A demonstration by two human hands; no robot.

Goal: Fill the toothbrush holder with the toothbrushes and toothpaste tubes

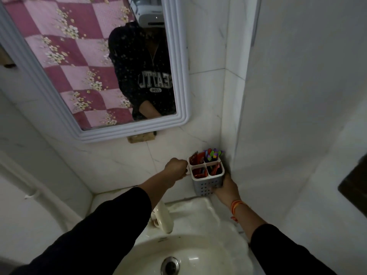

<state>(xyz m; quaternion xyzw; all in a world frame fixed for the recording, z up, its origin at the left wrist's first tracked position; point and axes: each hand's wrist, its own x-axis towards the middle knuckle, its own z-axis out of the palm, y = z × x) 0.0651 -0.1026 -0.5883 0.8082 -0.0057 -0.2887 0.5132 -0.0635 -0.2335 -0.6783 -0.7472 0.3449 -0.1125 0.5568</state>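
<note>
A white perforated toothbrush holder (207, 182) with four compartments is up in the tiled corner above the sink. Several coloured toothbrushes (213, 154) stand in its back right compartment. Red toothpaste tubes (197, 158) fill the other compartments. My right hand (226, 186) grips the holder from below and from the right. My left hand (175, 168) is closed at the holder's left rim, touching it.
A white sink basin (188, 253) with a drain lies below, and a cream tap (163, 217) stands behind it. A framed mirror (178, 76) hangs on the tiled wall above. A tiled side wall (288, 116) closes in on the right.
</note>
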